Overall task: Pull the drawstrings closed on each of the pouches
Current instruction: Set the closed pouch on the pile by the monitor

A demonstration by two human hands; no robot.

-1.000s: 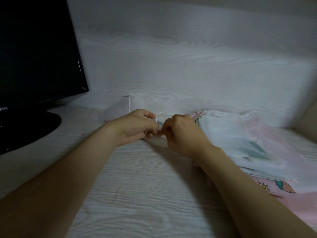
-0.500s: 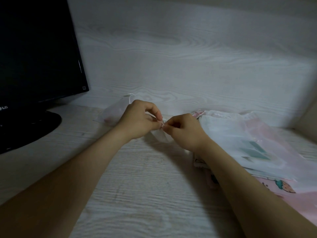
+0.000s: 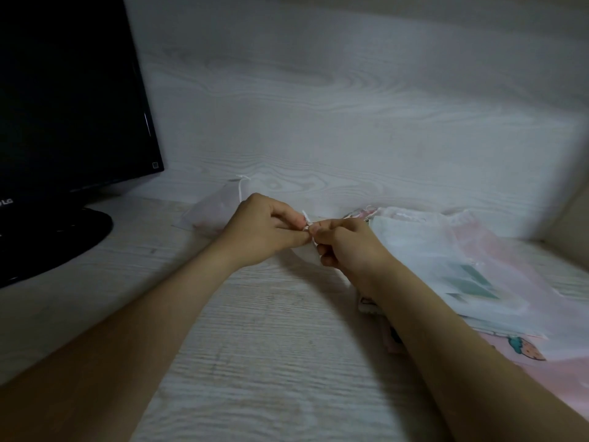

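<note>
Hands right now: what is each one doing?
Left hand: closed, pinching the drawstring.
Right hand: closed, pinching the same drawstring.

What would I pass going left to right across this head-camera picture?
Black monitor → sheer pouch lying behind the hands → left hand → drawstring pinched by both hands → right hand → pile of pouches.

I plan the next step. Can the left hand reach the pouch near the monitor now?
Probably yes: the left hand lies just in front of that pouch, nothing between them. But it first must release the drawstring it pinches with the right hand.
</note>
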